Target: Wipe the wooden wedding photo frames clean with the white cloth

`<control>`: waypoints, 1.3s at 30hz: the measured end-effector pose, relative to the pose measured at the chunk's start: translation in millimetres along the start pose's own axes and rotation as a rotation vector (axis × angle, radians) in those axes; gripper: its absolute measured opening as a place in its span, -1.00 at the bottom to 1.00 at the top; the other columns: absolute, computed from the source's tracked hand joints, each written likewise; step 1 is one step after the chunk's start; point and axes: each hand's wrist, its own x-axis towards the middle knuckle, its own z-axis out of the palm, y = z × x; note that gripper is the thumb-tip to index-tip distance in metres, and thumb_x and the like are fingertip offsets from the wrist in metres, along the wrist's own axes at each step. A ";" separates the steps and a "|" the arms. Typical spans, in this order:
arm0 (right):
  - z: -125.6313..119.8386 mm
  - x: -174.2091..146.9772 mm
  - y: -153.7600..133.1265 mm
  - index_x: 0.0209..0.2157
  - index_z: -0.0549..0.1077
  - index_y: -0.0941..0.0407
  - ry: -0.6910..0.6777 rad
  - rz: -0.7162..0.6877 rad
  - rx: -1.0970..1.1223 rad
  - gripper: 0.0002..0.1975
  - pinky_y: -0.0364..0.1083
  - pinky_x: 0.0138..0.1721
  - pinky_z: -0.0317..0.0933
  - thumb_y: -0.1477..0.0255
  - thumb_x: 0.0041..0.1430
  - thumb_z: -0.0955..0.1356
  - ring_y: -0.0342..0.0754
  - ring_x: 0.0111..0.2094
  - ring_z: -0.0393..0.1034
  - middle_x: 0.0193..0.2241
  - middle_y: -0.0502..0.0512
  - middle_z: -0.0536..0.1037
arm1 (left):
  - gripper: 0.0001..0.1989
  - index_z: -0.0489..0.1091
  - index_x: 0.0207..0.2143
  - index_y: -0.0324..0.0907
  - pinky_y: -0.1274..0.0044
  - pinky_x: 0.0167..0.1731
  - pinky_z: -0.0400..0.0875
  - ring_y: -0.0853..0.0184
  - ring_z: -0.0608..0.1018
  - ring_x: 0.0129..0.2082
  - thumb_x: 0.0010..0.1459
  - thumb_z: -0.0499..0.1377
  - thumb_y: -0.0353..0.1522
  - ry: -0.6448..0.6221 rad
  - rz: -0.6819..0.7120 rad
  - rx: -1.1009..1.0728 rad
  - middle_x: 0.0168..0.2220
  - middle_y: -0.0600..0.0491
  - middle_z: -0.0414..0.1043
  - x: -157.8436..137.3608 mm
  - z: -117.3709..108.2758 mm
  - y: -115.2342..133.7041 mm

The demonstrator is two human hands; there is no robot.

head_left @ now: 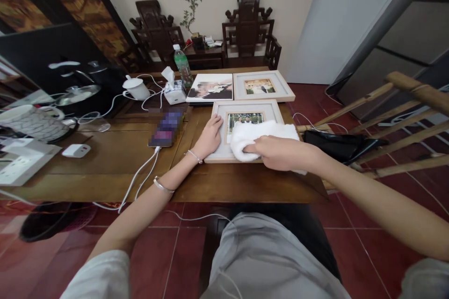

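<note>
A light wooden picture frame [280, 111] with a small photo lies flat near the table's front edge. My left hand [210, 136] holds its left rim, fingers bent over the edge. Bunched in my right hand [277, 152] is a white cloth [270, 131], pressed on the frame's lower right part and hiding some of the photo. Just behind lies a second light frame [286, 86] with a couple's photo. Left of that one, a photo panel [210, 88] rests on a dark item.
On the wooden table [203, 184], left of the frames, are a phone [166, 128] on a white cable, tissue box [174, 92], green-labelled bottle [182, 65], lidded white cup [136, 88], charger [76, 150] and power strip [24, 161]. A wooden rack [414, 103] stands at right.
</note>
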 end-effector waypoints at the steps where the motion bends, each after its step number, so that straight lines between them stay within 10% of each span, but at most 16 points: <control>1: -1.4 -1.5 -5.1 0.14 0.51 0.08 -0.007 -0.017 0.009 -0.43 -0.09 -0.35 0.20 0.69 0.16 0.22 0.06 -0.22 0.54 -0.12 0.27 0.63 | -0.41 0.36 0.25 -0.27 0.08 0.42 0.07 0.05 0.20 0.43 0.17 -0.01 -0.55 -0.001 -0.002 0.004 0.33 -0.16 0.31 0.0 -0.1 0.5; 6: 17.5 24.9 1.9 0.23 0.43 0.11 0.137 0.034 0.004 -0.35 0.04 -0.06 0.30 0.74 0.15 0.18 0.22 0.07 0.46 0.03 0.35 0.57 | -0.43 0.38 0.23 -0.30 0.13 0.43 0.09 0.06 0.20 0.43 0.18 -0.04 -0.56 -0.013 0.000 0.030 0.33 -0.18 0.31 0.7 -0.5 1.5; 13: 29.0 96.3 66.4 0.31 0.33 0.18 0.426 0.217 -0.164 -0.27 0.44 0.30 -0.03 0.80 0.13 0.13 0.45 0.44 -0.13 0.49 0.19 -0.01 | -0.39 0.38 0.24 -0.28 0.08 0.42 0.08 0.04 0.20 0.43 0.14 -0.02 -0.58 -0.014 0.002 -0.003 0.33 -0.18 0.31 1.4 0.7 -2.1; 20: 17.8 90.9 38.3 0.31 0.36 0.11 0.232 0.176 -0.173 -0.25 0.51 0.25 0.02 0.81 0.14 0.13 0.52 0.42 -0.11 0.48 0.18 0.02 | -0.47 0.40 0.20 -0.32 0.18 0.43 0.09 0.08 0.21 0.43 0.22 -0.06 -0.55 0.005 -0.004 0.002 0.32 -0.18 0.33 1.7 2.5 -0.8; 27: -5.9 30.3 -25.3 0.10 0.52 0.12 -0.052 -0.030 -0.014 -0.47 0.19 -0.01 0.39 0.71 0.22 0.17 0.28 0.07 0.47 0.13 0.34 0.52 | -0.47 0.22 0.34 -0.27 0.19 0.43 0.04 0.11 0.21 0.43 0.45 -0.11 -0.24 0.069 -0.080 -0.172 0.38 -0.19 0.23 0.0 -1.4 12.1; 33: 7.6 55.6 -37.0 0.22 0.45 0.12 0.080 0.040 -0.121 -0.39 0.49 0.23 0.11 0.75 0.19 0.21 0.47 0.42 -0.05 0.45 0.20 0.10 | -0.31 0.14 0.40 -0.20 0.27 0.45 -0.04 0.15 0.17 0.45 0.46 -0.21 0.02 0.110 -0.113 -0.304 0.44 -0.12 0.11 -0.3 -7.7 20.4; 39: 5.7 107.3 -0.8 0.23 0.45 0.19 0.236 0.143 -0.140 -0.42 0.53 0.28 -0.02 0.73 0.27 0.14 0.43 0.45 -0.16 0.47 0.24 0.06 | -0.26 0.01 0.45 -0.21 0.25 0.46 -0.16 0.17 -0.06 0.51 0.45 -0.24 0.06 0.030 -0.088 -0.263 0.51 -0.12 -0.15 -2.9 -7.9 21.9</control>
